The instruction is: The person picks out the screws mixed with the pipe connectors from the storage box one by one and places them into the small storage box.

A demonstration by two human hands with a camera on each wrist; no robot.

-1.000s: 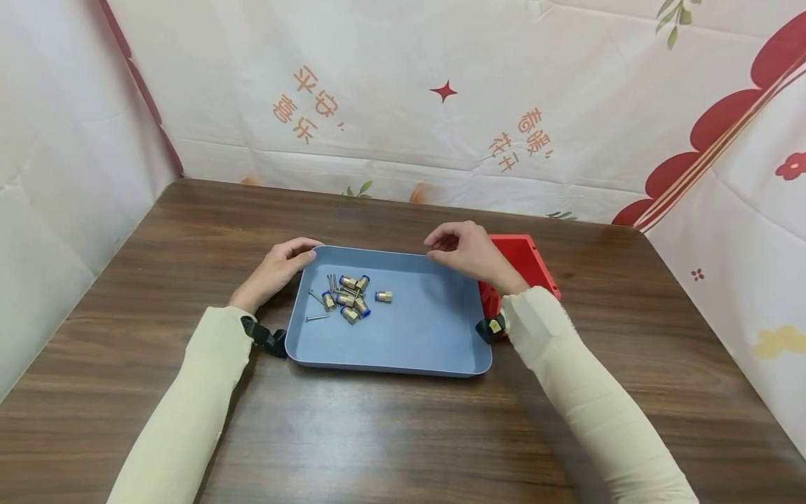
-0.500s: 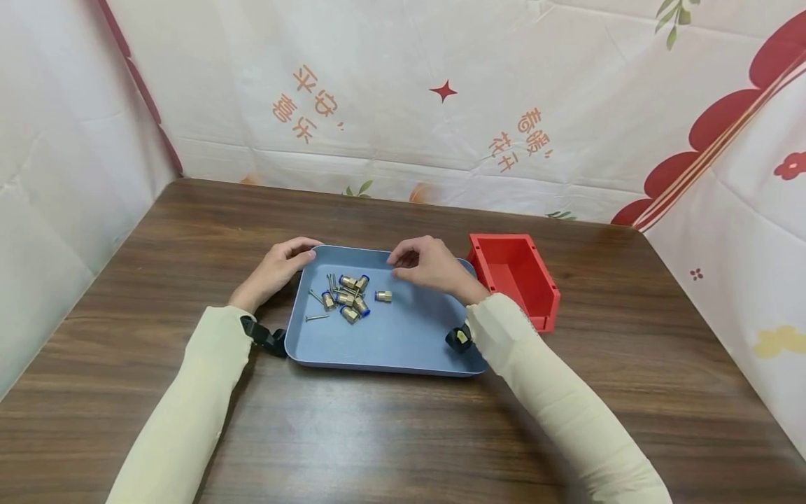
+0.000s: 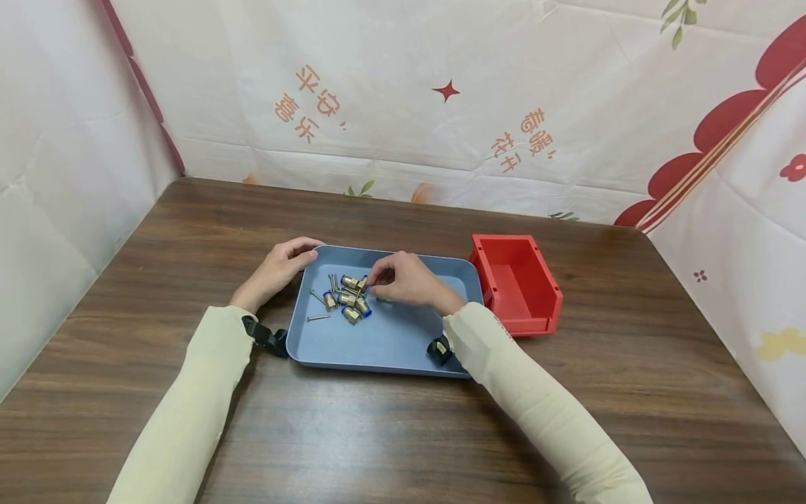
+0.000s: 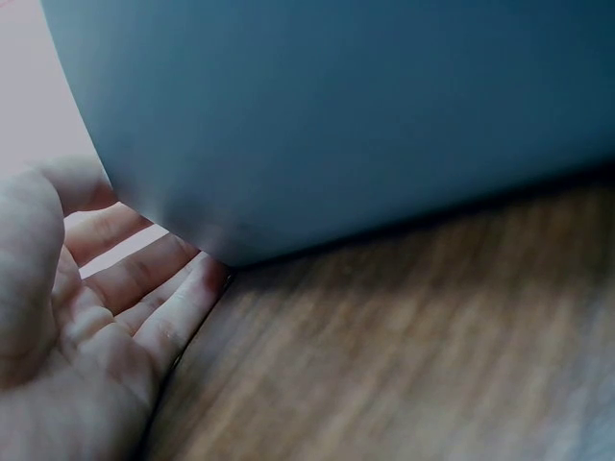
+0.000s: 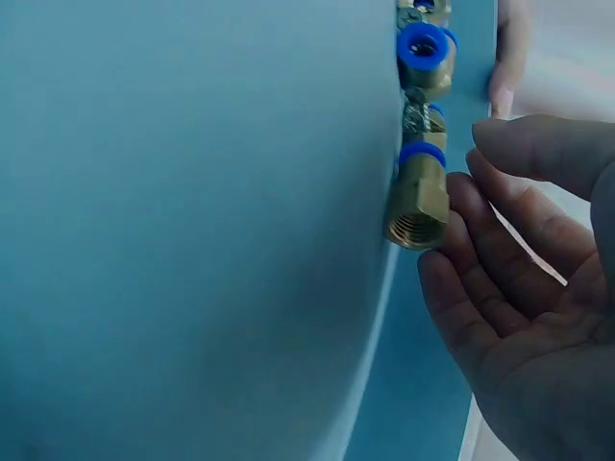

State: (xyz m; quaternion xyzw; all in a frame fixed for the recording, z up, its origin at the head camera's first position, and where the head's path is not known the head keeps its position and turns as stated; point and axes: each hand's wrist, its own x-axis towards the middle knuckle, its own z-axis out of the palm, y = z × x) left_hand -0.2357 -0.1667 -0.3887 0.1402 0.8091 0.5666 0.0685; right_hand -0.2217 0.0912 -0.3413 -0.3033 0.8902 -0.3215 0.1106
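Note:
A shallow blue-grey tray (image 3: 390,346) lies on the table, its far left corner held by my left hand (image 3: 273,273). In the left wrist view, the fingers (image 4: 183,307) of that hand reach around the outside of the corner. Brass push-in fittings (image 3: 351,315) with blue collars sit in a pile at the tray's left, mixed with small screws (image 3: 318,318). My right hand (image 3: 406,280) is over the tray at the pile's right side. Its fingers are parted beside a brass fitting (image 5: 419,202) in the right wrist view, holding nothing. It partly covers a lone fitting beneath.
A red open bin (image 3: 529,326) stands just right of the tray. The wooden table (image 3: 302,434) runs up to a printed cloth (image 3: 390,105) hanging behind it. Dark camera mounts (image 3: 439,350) are strapped to both wrists.
My right hand has moved left and down from beside the red bin to the fittings, uncovering the bin. My left hand stays at the tray corner.

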